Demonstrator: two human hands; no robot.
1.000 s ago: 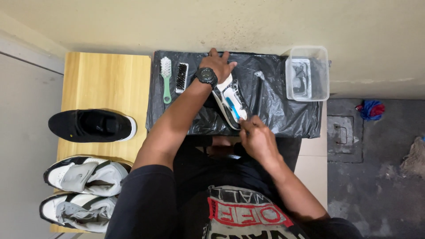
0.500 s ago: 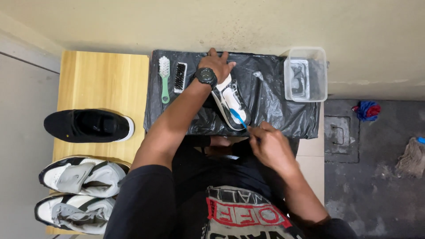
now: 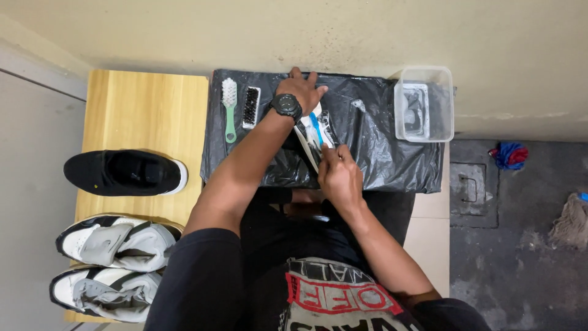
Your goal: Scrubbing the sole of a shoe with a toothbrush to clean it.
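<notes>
A white and black shoe (image 3: 311,136) lies on its side on a black plastic sheet (image 3: 373,147). My left hand (image 3: 298,89), with a black watch on the wrist, grips the shoe's far end and holds it down. My right hand (image 3: 337,176) is closed around a blue toothbrush (image 3: 316,128), whose head rests on the shoe's side close to my left hand. My right hand covers the near end of the shoe.
A green-handled white brush (image 3: 229,107) and a small black brush (image 3: 250,106) lie at the sheet's left. A clear tub (image 3: 424,103) stands at the back right. A black shoe (image 3: 125,173) and two white-and-black shoes (image 3: 113,244) sit on the wooden bench (image 3: 147,104).
My right hand has pushed the blue toothbrush forward along the shoe, from its near end toward my left hand. The left hand has stayed in place.
</notes>
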